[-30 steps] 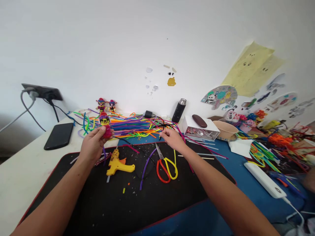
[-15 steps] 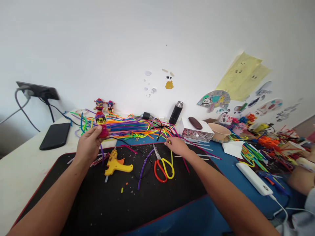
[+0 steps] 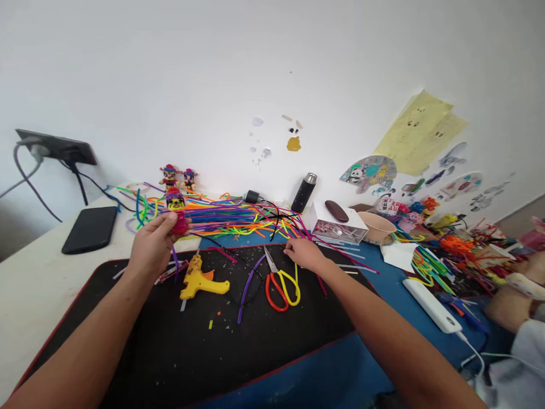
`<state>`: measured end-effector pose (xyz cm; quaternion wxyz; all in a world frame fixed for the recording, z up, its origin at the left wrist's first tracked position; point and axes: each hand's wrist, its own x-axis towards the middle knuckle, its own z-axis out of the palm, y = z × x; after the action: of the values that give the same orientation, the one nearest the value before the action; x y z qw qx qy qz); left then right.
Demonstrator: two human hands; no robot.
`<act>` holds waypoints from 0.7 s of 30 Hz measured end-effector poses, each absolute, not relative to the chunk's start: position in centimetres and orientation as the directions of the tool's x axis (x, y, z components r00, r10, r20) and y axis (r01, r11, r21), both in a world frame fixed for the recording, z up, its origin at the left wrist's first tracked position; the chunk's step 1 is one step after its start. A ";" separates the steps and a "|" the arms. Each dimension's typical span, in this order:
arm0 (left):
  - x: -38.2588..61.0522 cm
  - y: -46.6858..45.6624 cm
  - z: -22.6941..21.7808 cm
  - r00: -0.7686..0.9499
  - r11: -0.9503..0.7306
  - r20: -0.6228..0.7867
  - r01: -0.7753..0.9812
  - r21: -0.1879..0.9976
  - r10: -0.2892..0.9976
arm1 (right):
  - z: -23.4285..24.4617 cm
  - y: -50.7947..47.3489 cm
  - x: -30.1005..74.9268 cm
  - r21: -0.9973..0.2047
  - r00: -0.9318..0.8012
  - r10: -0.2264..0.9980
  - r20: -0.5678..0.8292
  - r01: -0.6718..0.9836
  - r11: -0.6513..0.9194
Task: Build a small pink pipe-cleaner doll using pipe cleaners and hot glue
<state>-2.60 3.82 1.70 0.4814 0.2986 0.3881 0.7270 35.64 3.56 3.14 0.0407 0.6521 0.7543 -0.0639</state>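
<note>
Upright in my left hand (image 3: 155, 241) is a small pipe-cleaner figure (image 3: 176, 201) with a red hat, yellow face and magenta body; thumb and fingers close round its body. My right hand (image 3: 304, 253) rests low over the back of the black mat, fingers pinched together. What lies between those fingertips is hidden. A yellow pipe cleaner (image 3: 297, 270) shows just below that hand. Close by lie scissors (image 3: 281, 287) with one red and one yellow handle, blades slightly apart. A yellow glue gun (image 3: 203, 282) and a purple pipe cleaner (image 3: 246, 292) lie on the mat (image 3: 179, 358).
Many loose pipe cleaners (image 3: 221, 216) spread along the wall, with two finished figures (image 3: 169, 176) behind. A black flask (image 3: 304, 193), white box (image 3: 336, 224), bowl (image 3: 378, 224) and white power strip (image 3: 432, 307) stand rightward. A phone (image 3: 89, 229) lies left. Another person's arm (image 3: 511, 304) shows far right.
The view has shifted slightly. The figure in my left hand is a little more upright and shows more of its face. My right hand stays in about the same place.
</note>
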 end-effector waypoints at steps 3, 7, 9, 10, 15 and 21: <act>-2.6 3.7 1.8 -0.354 -0.228 0.057 -0.463 0.857 0.934 | 3.2 4.3 34.9 -0.027 -0.138 0.983 -0.119 0.990 0.136; -2.3 3.5 2.0 -0.335 -0.223 0.067 -0.450 0.865 0.940 | 3.1 5.5 33.9 0.002 -0.123 0.987 -0.099 0.992 0.124; -2.1 3.3 2.2 -0.329 -0.218 0.067 -0.449 0.867 0.942 | 3.0 6.1 33.5 0.019 -0.119 0.988 -0.098 0.992 0.121; -2.0 3.2 2.3 -0.329 -0.215 0.063 -0.452 0.865 0.942 | 2.9 6.4 33.4 0.027 -0.118 0.988 -0.098 0.992 0.121; -1.6 2.8 2.6 -0.316 -0.203 0.050 -0.474 0.857 0.947 | 2.6 7.8 33.2 0.073 -0.121 0.988 -0.094 0.989 0.128; -1.4 2.3 2.8 -0.302 -0.188 0.031 -0.506 0.842 0.953 | 2.4 9.1 32.7 0.135 -0.148 0.982 -0.120 0.977 0.164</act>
<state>-1.41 2.35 2.77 0.5123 0.2945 0.3792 0.7121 32.74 9.08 2.43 0.0898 0.6463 0.7576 0.0124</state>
